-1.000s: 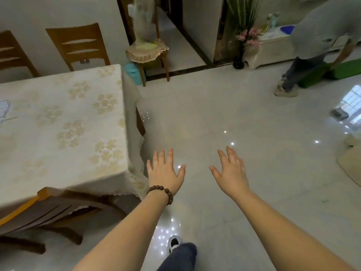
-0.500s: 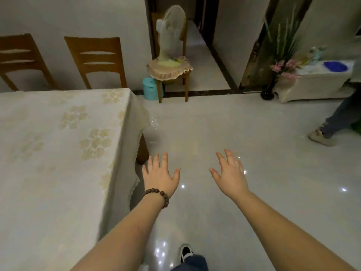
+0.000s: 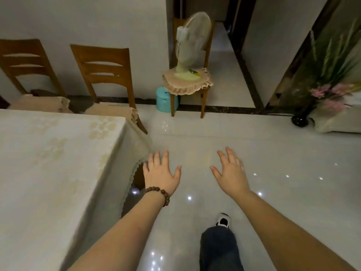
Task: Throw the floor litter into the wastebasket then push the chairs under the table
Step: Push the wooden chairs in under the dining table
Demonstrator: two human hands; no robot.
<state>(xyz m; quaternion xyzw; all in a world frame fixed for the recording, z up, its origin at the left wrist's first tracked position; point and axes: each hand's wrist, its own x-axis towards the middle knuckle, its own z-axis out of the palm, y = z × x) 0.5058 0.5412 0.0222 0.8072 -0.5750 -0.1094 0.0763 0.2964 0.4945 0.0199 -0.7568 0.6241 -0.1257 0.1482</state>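
While both arms reach forward over the glossy pale tiled floor [image 3: 254, 153], neither hand holds anything: the left hand [image 3: 160, 176], with a brown wooden bead bracelet [image 3: 159, 193] at its wrist, is spread flat with fingers straight and apart just below the middle of the frame, and the right hand [image 3: 232, 173] is likewise spread, fingers straight, a little to the right of it. The left hand hovers just beside the hanging corner of the cream floral tablecloth covering the dining table [image 3: 58, 163], which fills the left half of the frame. Beyond the table's far edge, in the upper left, stand two brown wooden slat-backed chairs with beige seat cushions, the nearer chair [image 3: 103, 75] and the farther chair [image 3: 25, 65]; their seats lie close to the table edge, backs toward the white wall. At upper centre a third wooden chair with a frilled beige cushion [image 3: 187, 85] carries a pale electric fan [image 3: 192, 42], and a small turquoise plastic wastebasket [image 3: 164, 100] sits on the floor just beside that chair's left front leg. No litter can be made out on the floor. A dark trouser leg and a black-and-white shoe [image 3: 221, 222] show at bottom centre. Pink flowers in a dark vase [image 3: 300, 120] stand at the right edge.
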